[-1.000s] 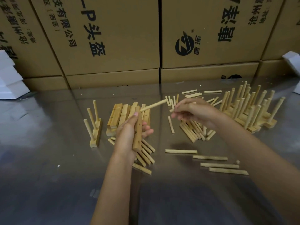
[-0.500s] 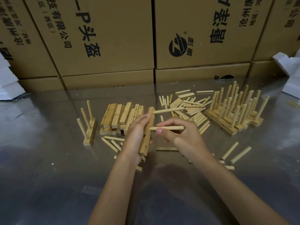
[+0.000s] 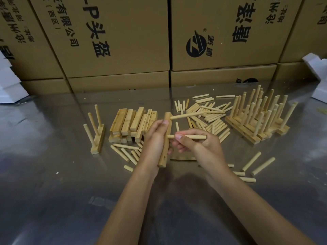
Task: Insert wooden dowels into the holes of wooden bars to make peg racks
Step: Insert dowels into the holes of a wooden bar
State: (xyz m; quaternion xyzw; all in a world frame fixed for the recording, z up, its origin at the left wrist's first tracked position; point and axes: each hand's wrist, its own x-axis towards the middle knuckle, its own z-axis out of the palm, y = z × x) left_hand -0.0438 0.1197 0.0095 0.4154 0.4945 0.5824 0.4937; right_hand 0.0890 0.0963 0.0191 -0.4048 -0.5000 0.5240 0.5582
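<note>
Bar [image 3: 165, 142] stands near upright in the left hand [image 3: 154, 138], fingers curled round its middle, one dowel [image 3: 185, 115] already seated up top. Right hand [image 3: 200, 145] pinches a second dowel [image 3: 187, 137], tip touching the bar's middle. Best bet: line it square with the hole, brace the bar, push straight, no wobble. Containers? Only closed boxes [image 3: 109, 38] behind; contents unseen.

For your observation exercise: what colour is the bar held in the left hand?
Pale yellowish wood, the bar gripped by the left hand; the head view shows it.
</note>
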